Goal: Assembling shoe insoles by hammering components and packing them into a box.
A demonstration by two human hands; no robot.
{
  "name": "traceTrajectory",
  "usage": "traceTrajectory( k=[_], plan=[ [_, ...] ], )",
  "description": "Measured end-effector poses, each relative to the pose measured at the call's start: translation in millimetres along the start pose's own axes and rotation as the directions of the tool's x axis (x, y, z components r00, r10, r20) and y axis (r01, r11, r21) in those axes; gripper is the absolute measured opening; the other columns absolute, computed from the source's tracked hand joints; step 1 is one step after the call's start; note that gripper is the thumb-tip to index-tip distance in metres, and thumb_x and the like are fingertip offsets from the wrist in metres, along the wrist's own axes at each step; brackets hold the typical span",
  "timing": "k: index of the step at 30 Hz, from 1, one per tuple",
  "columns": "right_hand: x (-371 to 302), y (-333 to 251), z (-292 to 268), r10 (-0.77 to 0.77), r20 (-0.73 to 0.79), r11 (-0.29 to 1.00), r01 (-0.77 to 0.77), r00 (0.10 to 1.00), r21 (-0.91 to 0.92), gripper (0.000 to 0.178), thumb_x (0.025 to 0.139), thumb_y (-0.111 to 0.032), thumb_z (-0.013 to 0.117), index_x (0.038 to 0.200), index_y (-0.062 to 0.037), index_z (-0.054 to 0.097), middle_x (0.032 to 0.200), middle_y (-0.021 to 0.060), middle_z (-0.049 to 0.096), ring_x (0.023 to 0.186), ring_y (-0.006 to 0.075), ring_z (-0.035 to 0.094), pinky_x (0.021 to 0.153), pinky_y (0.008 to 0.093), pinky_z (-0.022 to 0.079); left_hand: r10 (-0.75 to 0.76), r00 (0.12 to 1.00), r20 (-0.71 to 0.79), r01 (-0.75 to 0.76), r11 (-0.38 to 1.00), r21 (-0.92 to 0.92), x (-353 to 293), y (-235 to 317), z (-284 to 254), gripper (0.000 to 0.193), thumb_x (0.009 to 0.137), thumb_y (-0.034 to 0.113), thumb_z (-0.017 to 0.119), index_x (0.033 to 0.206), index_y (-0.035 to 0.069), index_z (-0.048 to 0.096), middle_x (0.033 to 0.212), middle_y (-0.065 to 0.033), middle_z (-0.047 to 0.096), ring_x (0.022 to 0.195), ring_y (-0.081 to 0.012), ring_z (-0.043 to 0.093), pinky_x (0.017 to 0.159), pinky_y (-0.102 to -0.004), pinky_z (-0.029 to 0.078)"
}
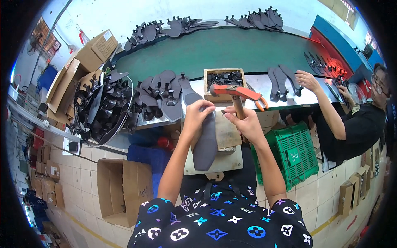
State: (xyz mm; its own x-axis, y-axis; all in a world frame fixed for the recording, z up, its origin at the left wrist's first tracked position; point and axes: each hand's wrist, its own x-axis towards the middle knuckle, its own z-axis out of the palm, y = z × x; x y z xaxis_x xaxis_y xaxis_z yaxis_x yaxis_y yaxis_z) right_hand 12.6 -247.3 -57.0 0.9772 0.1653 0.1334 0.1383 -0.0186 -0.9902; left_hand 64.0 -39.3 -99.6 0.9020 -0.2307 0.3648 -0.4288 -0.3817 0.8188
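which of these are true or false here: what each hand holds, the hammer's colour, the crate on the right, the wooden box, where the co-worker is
1. The left hand holds a dark sole. True.
2. The right hand grips a hammer with a blue head. False: the head is orange-red.
3. A red crate stands to the right. False: the slatted plastic crate there is green.
4. Small dark pieces lie in the wooden box. True.
5. Someone in black works at the left. False: the co-worker is at the right.
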Motion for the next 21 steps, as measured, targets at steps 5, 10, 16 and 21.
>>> traceTrajectory(
  k=[5,10,16,21],
  plan=[
    [6.5,7.3,6.8,-0.023,0.080,0.995,0.031,0.997,-0.100,0.023,0.088,-0.015,0.069,0.105,0.0002,0.068,0.069,-0.0040,0.057,0.049,0.0022,0.044,0.042,0.0210,0.032,-0.232,0.969,-0.081,0.213,0.956,-0.200,-27.8,5.6,5.8,0.024,0.080,0.008,0.076,0.101,-0.001,0.069,0.086,-0.0055,0.071,0.083,-0.0087,0.066,0.074,-0.0246,0.051],
    [16.6,21.5,13.8,-0.084,0.092,0.979,0.099,0.992,-0.177,0.027,0.087,-0.016,0.071,0.107,0.0019,0.067,0.080,0.0016,0.066,0.058,0.0063,0.055,0.050,0.0229,0.042,-0.205,0.973,-0.109,0.191,0.974,-0.124,-39.1,13.4,6.8,0.024,0.077,0.007,0.078,0.098,-0.002,0.071,0.084,-0.0053,0.072,0.078,-0.0071,0.064,0.071,-0.0246,0.051],
    [25.9,31.2,21.9,-0.169,0.138,0.938,0.203,0.976,-0.283,0.022,0.085,-0.010,0.068,0.103,0.0035,0.065,0.090,0.0146,0.068,0.083,0.0226,0.065,0.075,0.0337,0.050,-0.240,0.965,-0.108,0.228,0.967,-0.118,-43.2,12.2,10.5,0.025,0.079,0.010,0.075,0.102,0.000,0.072,0.091,-0.0105,0.074,0.080,-0.0114,0.066,0.074,-0.0280,0.052],
    [28.9,31.9,25.0,-0.219,0.178,0.918,0.264,0.959,-0.296,0.021,0.084,-0.008,0.068,0.101,0.0036,0.063,0.088,0.0166,0.065,0.083,0.0281,0.065,0.074,0.0357,0.049,-0.129,0.980,-0.149,0.111,0.986,-0.126,-45.1,10.0,10.4,0.027,0.076,0.002,0.075,0.103,-0.001,0.071,0.088,-0.0101,0.073,0.079,-0.0107,0.066,0.071,-0.0264,0.051]
  ],
)
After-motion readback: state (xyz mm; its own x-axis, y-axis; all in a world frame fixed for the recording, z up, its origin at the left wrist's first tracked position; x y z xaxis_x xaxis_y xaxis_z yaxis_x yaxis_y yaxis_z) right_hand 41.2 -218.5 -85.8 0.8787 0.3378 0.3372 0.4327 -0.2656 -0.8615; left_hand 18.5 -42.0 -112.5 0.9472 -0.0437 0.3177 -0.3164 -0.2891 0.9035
